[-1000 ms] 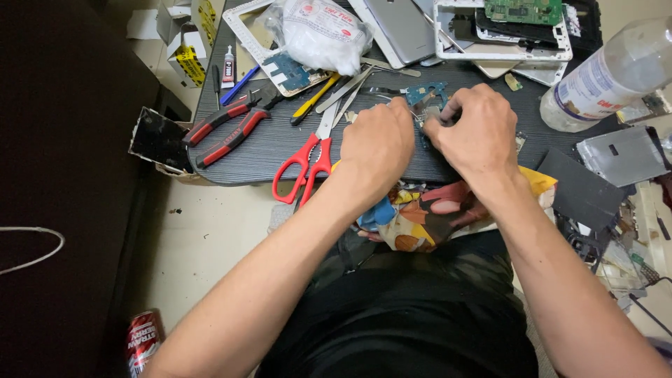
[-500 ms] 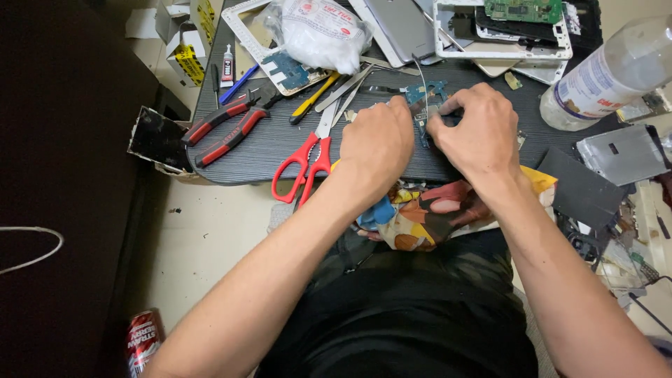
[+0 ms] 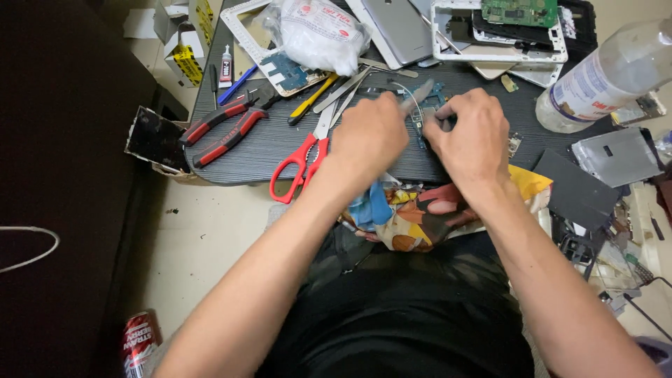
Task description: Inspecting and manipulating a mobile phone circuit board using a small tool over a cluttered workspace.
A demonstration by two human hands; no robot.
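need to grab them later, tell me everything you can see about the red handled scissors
The red-handled scissors lie flat on the dark work board, near its front edge. Two red loop handles, plastic by the look, point toward the person; the grey metal blades run up and to the right, shut or nearly so, tips among other metal tools. The left hand hovers just right of them, blurred; whether it touches them is unclear. Red and black pliers lie to their left.

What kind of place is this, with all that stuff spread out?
Probably a small home phone-repair bench. A green circuit board sits in an opened white phone frame, pliers and red scissors lie on the dark board, and both hands work on a small blue circuit board.
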